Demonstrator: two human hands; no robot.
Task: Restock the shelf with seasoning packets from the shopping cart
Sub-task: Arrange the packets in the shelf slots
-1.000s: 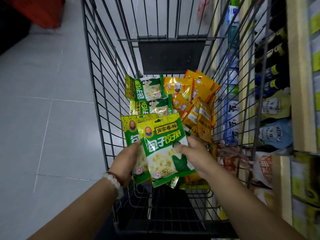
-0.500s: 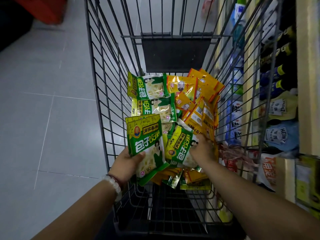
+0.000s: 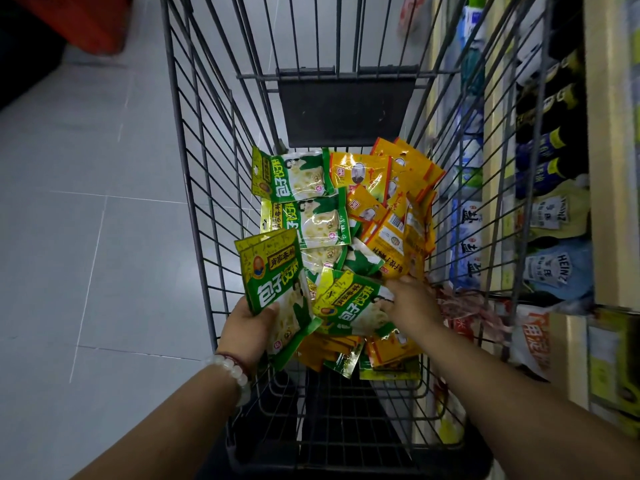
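A wire shopping cart point(image 3: 204, 216) holds a heap of seasoning packets, green ones point(image 3: 304, 220) on the left and orange ones point(image 3: 398, 202) on the right. My left hand point(image 3: 247, 329) holds a small stack of green packets point(image 3: 277, 285) upright above the cart's near left side. My right hand point(image 3: 410, 303) reaches into the heap and pinches the edge of another green packet point(image 3: 349, 303) lying tilted on the pile.
The shelf point(image 3: 613, 150) runs along the right of the cart, stocked with dark sauce bottles point(image 3: 550, 143) and Heinz pouches point(image 3: 550, 271). Grey tiled floor point(image 3: 86, 220) lies to the left. A red crate point(image 3: 86, 19) sits at the top left.
My right hand let go of the stack in my left hand, dropped into the heap and took hold of another green packet. My left hand kept its stack, shifted slightly left.
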